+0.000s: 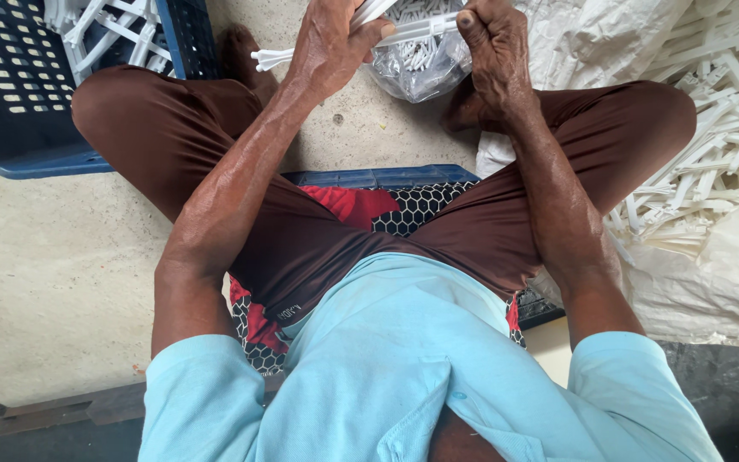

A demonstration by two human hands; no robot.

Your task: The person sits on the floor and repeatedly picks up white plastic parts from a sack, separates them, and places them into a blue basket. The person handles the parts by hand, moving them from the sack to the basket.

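- The left hand [328, 44] and right hand [491, 53] are both clenched on one bundle of white plastic strips [404, 32], held far out in front of the knees, its ends poking past the left hand.
- White woven sack [712, 282], far right on the floor: coarse, crinkled cloth, heaped with a pile of loose white strips [712, 145], flat, narrow and stiff-looking.
- Blue plastic crate [10, 94], far left: rigid, slotted walls, a few white pieces inside.
- Concrete floor [44, 282]: rough, pale and stained.
- Clear plastic bag [421, 73], just below the hands: thin, glossy, partly filled with small white pieces.
- Risk, as I judge it: the smooth strips could slide out of the grip and scatter, or bend if squeezed unevenly; the thin bag could tear on sharp ends.
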